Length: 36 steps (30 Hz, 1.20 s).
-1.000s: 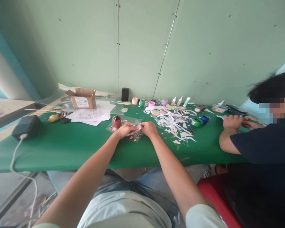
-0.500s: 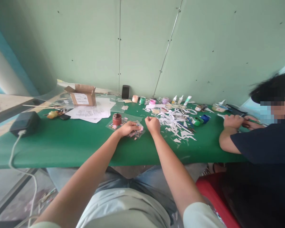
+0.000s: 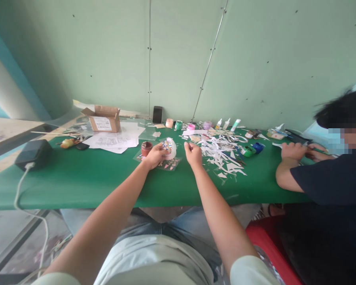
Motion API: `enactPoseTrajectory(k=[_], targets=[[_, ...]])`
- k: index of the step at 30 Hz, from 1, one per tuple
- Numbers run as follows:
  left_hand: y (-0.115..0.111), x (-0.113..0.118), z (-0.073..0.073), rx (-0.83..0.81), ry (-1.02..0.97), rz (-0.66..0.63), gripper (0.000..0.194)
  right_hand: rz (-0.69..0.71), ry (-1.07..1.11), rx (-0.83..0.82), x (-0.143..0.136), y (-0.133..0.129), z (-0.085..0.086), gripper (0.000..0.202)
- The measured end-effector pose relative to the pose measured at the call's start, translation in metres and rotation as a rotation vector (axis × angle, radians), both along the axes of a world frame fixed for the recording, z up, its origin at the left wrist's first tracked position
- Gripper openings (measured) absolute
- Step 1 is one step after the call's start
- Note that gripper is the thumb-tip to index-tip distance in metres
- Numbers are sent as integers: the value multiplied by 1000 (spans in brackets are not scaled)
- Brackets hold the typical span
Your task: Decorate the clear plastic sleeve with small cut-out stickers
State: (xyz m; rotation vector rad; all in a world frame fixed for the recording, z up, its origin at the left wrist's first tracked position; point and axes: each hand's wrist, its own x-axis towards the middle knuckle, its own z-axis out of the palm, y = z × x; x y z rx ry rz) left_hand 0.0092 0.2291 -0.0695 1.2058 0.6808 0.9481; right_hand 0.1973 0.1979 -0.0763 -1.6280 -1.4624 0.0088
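Left hand (image 3: 155, 156) grips patterned pale piece (image 3: 170, 149) at its two o'clock; brown jar (image 3: 146, 150) at ten. Right hand (image 3: 193, 154) curled narrow, contents unclear; paper scraps (image 3: 229, 166) at three.

There's bare green tabletop (image 3: 89, 174) for a hand left of the brown jar (image 3: 146, 149). Right of the jar, the left hand (image 3: 156, 155) blocks passage.

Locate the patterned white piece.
In the head view, the patterned white piece is just left of centre, in the left hand, right of the reddish-brown jar.
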Motion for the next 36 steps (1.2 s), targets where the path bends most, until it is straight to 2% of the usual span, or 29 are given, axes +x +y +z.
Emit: enactPoseTrajectory(k=[7, 15, 21, 26, 31, 36], targets=[[0, -1, 0, -49, -123, -35, 28, 282, -53, 13, -15, -10, 2, 41], [-1, -6, 7, -54, -228, -97, 11, 339, -91, 3, -18, -12, 2, 29], [-2, -6, 8, -21, -178, -102, 14, 289, -128, 9, -20, -14, 5, 19], [-7, -2, 0, -21, 47, -125, 26, 225, -144, 19, -18, -16, 7, 17], [-13, -2, -1, -24, 239, -162, 30, 170, -157, 3, -18, -15, 8, 27], [-12, -3, 1, -13, 277, -135, 32, 70, -204, -62, -18, -13, 9, 36]])
